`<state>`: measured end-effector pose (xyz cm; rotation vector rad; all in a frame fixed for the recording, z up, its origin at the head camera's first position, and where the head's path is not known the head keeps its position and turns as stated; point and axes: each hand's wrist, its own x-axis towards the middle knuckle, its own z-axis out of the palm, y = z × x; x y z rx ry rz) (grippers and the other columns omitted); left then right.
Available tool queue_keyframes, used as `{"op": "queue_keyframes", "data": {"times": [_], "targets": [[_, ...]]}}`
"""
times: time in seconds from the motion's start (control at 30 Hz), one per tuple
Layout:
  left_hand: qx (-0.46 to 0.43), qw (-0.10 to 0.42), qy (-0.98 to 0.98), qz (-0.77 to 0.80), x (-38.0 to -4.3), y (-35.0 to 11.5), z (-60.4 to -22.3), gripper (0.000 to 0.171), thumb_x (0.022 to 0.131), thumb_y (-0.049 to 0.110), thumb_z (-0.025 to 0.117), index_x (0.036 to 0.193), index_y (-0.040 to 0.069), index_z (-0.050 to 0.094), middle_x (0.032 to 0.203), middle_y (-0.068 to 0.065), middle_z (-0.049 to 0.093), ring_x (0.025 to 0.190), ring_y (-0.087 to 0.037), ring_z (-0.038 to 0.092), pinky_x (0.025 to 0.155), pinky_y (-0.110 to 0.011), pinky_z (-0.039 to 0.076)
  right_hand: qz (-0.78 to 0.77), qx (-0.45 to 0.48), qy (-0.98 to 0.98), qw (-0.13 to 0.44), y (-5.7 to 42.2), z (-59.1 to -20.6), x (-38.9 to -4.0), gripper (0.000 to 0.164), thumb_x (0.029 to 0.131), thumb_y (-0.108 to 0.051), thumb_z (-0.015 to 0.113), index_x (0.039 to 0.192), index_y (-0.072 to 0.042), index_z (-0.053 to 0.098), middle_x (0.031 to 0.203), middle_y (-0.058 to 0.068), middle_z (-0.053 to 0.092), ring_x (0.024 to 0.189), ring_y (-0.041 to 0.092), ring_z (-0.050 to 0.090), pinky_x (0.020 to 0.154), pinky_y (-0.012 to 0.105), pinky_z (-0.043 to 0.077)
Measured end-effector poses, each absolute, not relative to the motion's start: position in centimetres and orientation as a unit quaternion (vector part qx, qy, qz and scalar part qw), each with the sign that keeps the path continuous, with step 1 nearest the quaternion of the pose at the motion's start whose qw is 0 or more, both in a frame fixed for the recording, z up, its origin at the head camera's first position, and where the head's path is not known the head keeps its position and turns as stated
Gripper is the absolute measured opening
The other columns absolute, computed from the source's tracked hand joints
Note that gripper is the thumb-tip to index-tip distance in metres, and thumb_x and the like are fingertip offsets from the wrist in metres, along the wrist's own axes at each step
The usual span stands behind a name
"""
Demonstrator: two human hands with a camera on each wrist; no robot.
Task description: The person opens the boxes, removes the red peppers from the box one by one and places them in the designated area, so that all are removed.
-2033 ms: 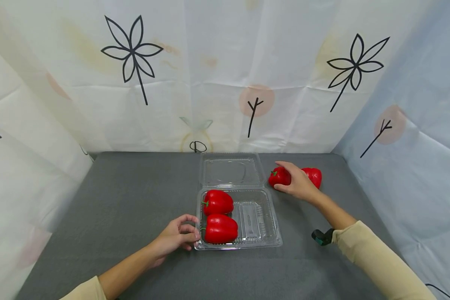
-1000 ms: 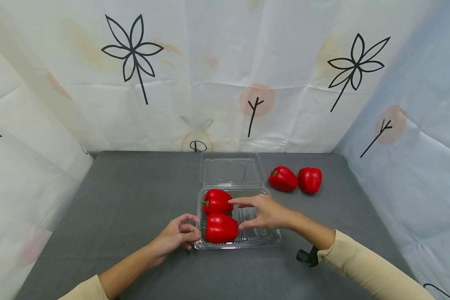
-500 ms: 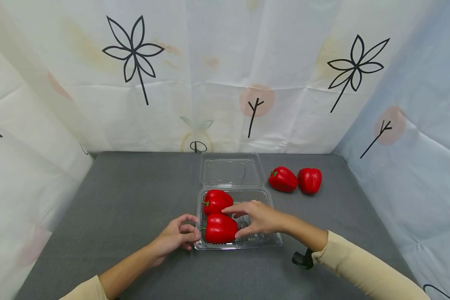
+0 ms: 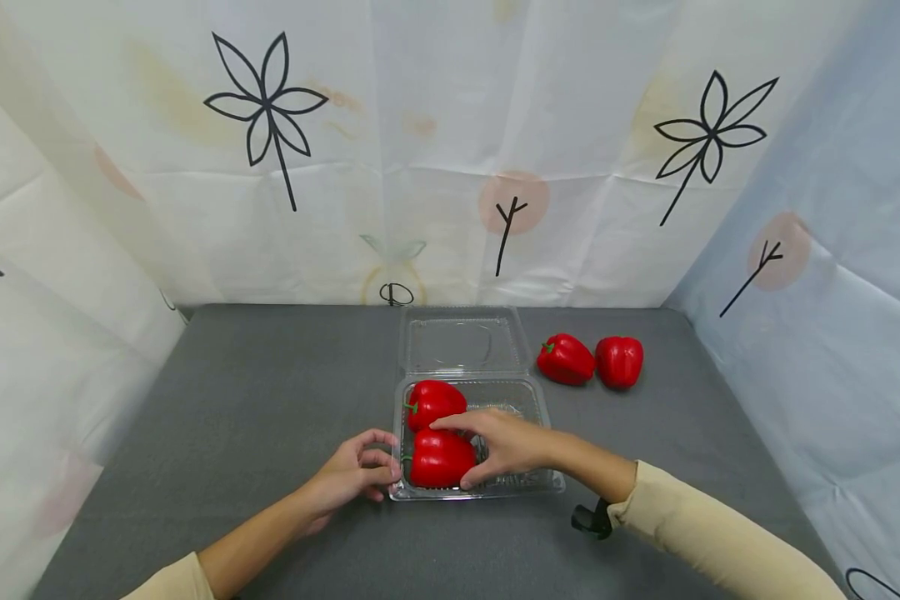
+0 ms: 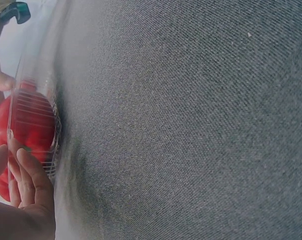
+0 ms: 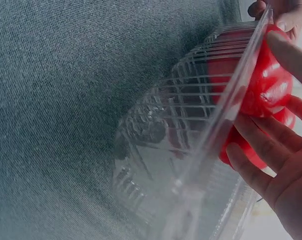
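A clear plastic clamshell container [image 4: 513, 477] lies on the table with its lid laid back. Two red bell peppers are in its left half, a far pepper [image 4: 435, 402] and a near pepper [image 4: 441, 460], their green stems pointing left. My left hand [image 4: 356, 471] holds the container's left rim, thumb above and fingers along the outer wall, as the left wrist view shows. Over the near pepper, my right hand [image 4: 506, 446] has its thumb at the near side and its fingers at the far side, between both peppers. In the right wrist view, the thumb touches the near pepper [image 6: 270, 80].
Beyond the container's right side, two more red bell peppers lie on the grey table, a left one [image 4: 566, 360] and a right one [image 4: 619, 362]. The open lid [image 4: 461, 340] extends toward the patterned curtain [image 4: 450, 150] at the back.
My right hand has come from the peppers at the right, over the container, and down around the near pepper. My left hand has stayed at the left rim.
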<state>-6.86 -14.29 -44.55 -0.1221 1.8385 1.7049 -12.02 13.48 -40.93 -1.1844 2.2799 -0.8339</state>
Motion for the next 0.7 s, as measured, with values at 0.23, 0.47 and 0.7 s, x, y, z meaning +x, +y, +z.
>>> {"op": "queue_keyframes", "data": {"times": [0.23, 0.47, 0.7], "targets": [[-0.05, 0.311, 0.696, 0.645, -6.93, -14.31, -44.63, 0.05, 0.091, 0.011, 0.071, 0.132, 0.002, 0.045, 0.09, -0.006, 0.069, 0.079, -0.021, 0.064, 0.072, -0.034, 0.055, -0.296, -0.41, 0.834, 0.221, 13.12, -41.63, -12.04, 0.073, 0.08, -0.02, 0.084, 0.144, -0.018, 0.05, 0.131, -0.002, 0.061, 0.113, 0.012, 0.056, 0.096, 0.037, 0.05], [-0.041, 0.308, 0.693, 0.65, -6.83, -14.33, -44.68, 0.049, 0.091, 0.009, 0.071, 0.131, 0.001, 0.045, 0.089, -0.006, 0.068, 0.078, -0.02, 0.064, 0.071, -0.033, 0.055, -0.284, -0.414, 0.834, 0.227, 12.95, -41.1, -12.1, 0.072, 0.08, -0.02, 0.084, 0.144, -0.015, 0.051, 0.131, -0.002, 0.061, 0.109, 0.011, 0.056, 0.095, 0.038, 0.05], [-0.045, 0.309, 0.694, 0.649, -6.87, -14.33, -44.76, 0.049, 0.091, 0.01, 0.071, 0.132, 0.002, 0.045, 0.09, -0.007, 0.069, 0.079, -0.021, 0.064, 0.072, -0.034, 0.055, -0.253, -0.42, 0.841, 0.229, 12.72, -40.69, -12.16, 0.073, 0.08, -0.023, 0.084, 0.145, -0.015, 0.05, 0.134, -0.001, 0.059, 0.113, 0.013, 0.055, 0.096, 0.036, 0.048]]}}
